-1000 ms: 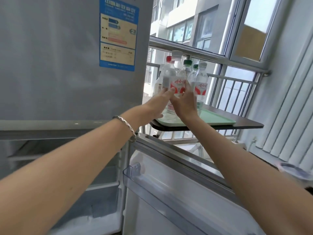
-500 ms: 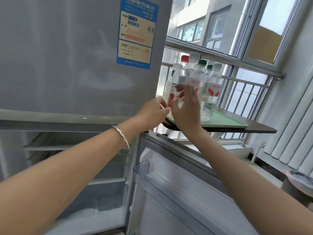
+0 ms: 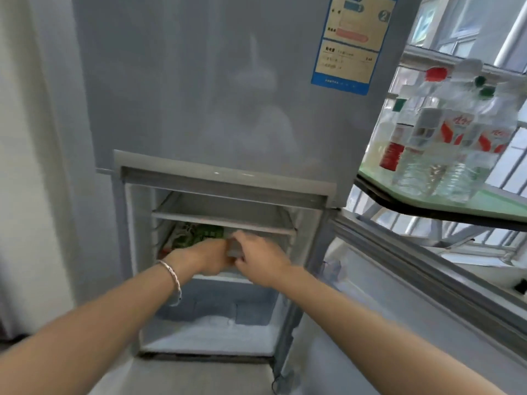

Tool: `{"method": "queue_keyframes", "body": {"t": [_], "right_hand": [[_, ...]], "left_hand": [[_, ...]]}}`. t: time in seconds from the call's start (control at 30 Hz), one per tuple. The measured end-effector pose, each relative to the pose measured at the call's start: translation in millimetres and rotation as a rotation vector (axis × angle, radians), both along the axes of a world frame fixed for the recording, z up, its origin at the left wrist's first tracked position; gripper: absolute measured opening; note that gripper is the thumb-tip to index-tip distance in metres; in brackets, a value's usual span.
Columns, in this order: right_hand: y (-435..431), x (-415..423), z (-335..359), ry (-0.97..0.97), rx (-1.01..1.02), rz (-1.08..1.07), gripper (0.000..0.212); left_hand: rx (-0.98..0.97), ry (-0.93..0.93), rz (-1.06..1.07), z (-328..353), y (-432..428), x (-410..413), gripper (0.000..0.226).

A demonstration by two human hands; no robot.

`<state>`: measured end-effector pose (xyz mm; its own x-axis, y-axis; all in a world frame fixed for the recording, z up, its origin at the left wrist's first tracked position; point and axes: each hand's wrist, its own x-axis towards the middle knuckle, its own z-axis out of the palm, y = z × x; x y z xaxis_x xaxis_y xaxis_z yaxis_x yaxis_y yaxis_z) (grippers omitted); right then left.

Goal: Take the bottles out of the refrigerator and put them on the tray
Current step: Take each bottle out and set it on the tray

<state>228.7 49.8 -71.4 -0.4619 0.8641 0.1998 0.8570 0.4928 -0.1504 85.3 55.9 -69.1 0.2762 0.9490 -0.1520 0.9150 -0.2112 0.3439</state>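
Note:
Both my hands reach into the open lower compartment of the grey refrigerator (image 3: 228, 178), at its middle shelf. My right hand (image 3: 263, 262) curls round a blurred grey-labelled bottle (image 3: 235, 248). My left hand (image 3: 209, 258), with a bracelet on the wrist, lies against the same bottle from the left; its fingers are hidden. Several clear water bottles (image 3: 445, 143) with red, green and white caps stand together on the green tray (image 3: 490, 202) at the upper right.
The tray rests on a dark table (image 3: 427, 210) by the window. The lower refrigerator door (image 3: 399, 295) stands swung open to the right beneath the table. A green packet (image 3: 199, 233) lies at the shelf's back. The bottom drawer (image 3: 211, 332) looks frosted.
Both hands have left the bottles on the tray and dropped down and left into the lower compartment. The view has swung down to the open refrigerator.

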Motion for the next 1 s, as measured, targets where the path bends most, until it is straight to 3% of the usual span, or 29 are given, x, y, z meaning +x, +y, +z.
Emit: {"method": "queue_keyframes", "body": {"t": [0.17, 0.4, 0.67, 0.9, 1.0], "right_hand": [[35, -29, -67, -0.085, -0.272, -0.018, 0.056], [92, -59, -118, -0.26, -0.389, -0.073, 0.077], [147, -106, -161, -0.157, -0.409, -0.062, 0.074], [151, -107, -195, -0.158, -0.469, -0.108, 0.092], [151, -108, -197, -0.08, -0.448, -0.114, 0.088]], "left_hand": [[0.05, 0.03, 0.146, -60, 16, -40, 0.048], [0.14, 0.031, 0.24, -103, 37, -58, 0.054], [0.144, 0.033, 0.266, -136, 54, -69, 0.057], [0.115, -0.003, 0.25, -150, 58, -94, 0.058], [0.125, -0.024, 0.253, -152, 59, -96, 0.058]]}}
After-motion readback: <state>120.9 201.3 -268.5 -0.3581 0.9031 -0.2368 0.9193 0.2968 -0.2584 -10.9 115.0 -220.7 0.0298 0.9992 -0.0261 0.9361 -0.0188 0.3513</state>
